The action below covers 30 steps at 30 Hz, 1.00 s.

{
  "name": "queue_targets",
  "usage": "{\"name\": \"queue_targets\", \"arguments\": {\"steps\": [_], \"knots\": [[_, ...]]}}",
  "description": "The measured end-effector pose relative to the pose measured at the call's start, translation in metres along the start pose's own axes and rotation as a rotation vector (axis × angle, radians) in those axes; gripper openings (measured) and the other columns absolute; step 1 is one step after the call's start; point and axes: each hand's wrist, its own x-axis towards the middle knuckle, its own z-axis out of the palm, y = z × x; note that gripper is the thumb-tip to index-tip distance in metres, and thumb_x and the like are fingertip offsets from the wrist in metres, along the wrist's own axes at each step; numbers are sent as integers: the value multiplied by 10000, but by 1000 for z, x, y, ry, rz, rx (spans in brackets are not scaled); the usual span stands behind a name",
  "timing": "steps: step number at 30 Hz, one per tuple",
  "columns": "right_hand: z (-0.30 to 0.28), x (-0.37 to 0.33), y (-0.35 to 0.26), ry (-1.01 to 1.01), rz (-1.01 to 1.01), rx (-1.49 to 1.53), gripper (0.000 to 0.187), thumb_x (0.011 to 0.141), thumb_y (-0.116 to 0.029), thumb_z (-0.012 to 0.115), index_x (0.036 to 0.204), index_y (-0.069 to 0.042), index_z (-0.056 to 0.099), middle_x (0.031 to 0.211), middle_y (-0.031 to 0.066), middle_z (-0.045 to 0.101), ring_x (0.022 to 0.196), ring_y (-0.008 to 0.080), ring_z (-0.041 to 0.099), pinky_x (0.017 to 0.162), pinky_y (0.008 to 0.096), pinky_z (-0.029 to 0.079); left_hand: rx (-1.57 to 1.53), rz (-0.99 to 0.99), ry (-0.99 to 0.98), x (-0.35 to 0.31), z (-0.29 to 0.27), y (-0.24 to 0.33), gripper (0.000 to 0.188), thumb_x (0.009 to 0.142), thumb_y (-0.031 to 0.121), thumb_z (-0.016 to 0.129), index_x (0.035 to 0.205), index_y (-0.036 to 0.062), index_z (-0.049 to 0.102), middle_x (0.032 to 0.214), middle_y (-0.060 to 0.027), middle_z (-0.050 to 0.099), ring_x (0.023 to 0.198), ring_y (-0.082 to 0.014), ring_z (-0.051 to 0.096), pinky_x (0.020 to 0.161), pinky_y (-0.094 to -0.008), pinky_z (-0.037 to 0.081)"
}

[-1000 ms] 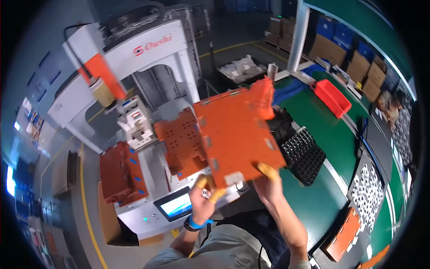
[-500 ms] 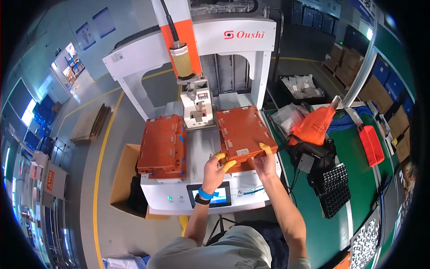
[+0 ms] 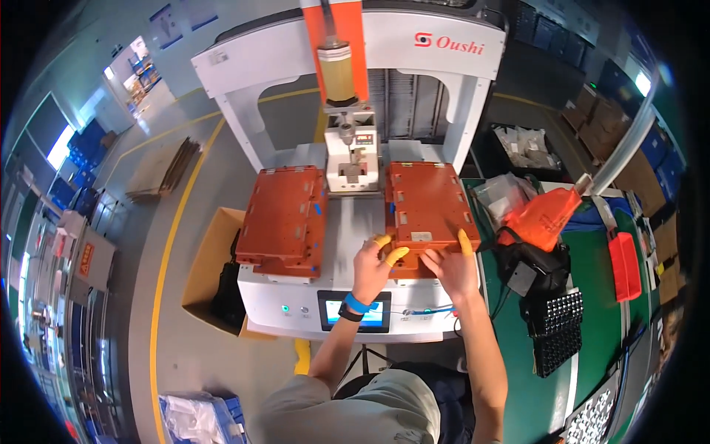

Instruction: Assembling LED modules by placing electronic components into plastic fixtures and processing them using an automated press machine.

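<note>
Both hands grip the right tray's [image 3: 427,206] near edge on the machine bed: left hand [image 3: 373,265] and right hand [image 3: 452,265] curled around it. The left tray [image 3: 285,218] lies well apart, with the white bed [image 3: 355,229] bare between them.

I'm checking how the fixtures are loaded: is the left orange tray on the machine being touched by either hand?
No: the left hand and right hand both rest on the right orange tray, while the left orange tray lies untouched.
</note>
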Motion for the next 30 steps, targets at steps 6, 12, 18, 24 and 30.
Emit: {"name": "queue_targets", "arguments": {"steps": [6, 12, 18, 24, 30], "knots": [[-41, -32, 35, -70, 67, -553, 410, 1043, -332, 483, 1205, 25, 605, 1076, 191, 724, 938, 264, 727, 831, 328, 580, 204, -4, 17, -22, -7, 2, 381, 822, 192, 803, 1146, 13, 714, 910, -144, 666, 793, -312, 633, 671, -377, 504], [-103, -31, 94, 13, -416, -1555, 195, 813, -108, 723, 997, -47, 709, 965, 175, 717, 821, 304, 710, 734, 402, 570, 266, -43, -86, -20, -12, 8, 440, 834, 182, 793, 1221, 11, 675, 971, -143, 665, 807, -286, 637, 687, -367, 509], [-145, -36, 124, 52, -558, -2279, 310, 813, -269, 730, 1015, -58, 627, 887, 128, 693, 777, 307, 712, 682, 428, 574, 81, -30, 39, -30, -25, 12, 441, 854, 106, 772, 1278, 47, 661, 832, -25, 546, 733, -127, 499, 625, -275, 415], [-171, -32, 121, 19, -497, -2255, 254, 806, -237, 720, 961, -52, 639, 904, 139, 694, 748, 320, 710, 660, 425, 574, -7, -167, 525, -73, -90, -26, 178, 991, 144, 625, 1119, 29, 669, 936, 2, 619, 761, -82, 509, 681, -244, 440], [-187, -30, 114, -70, -550, -2032, 192, 812, -182, 707, 941, -53, 645, 894, 169, 692, 783, 352, 704, 698, 463, 571, -357, -332, 855, -76, -157, -25, 125, 1025, 217, 515, 1111, 140, 560, 785, 66, 481, 575, -23, 381, 469, -180, 275]]}}
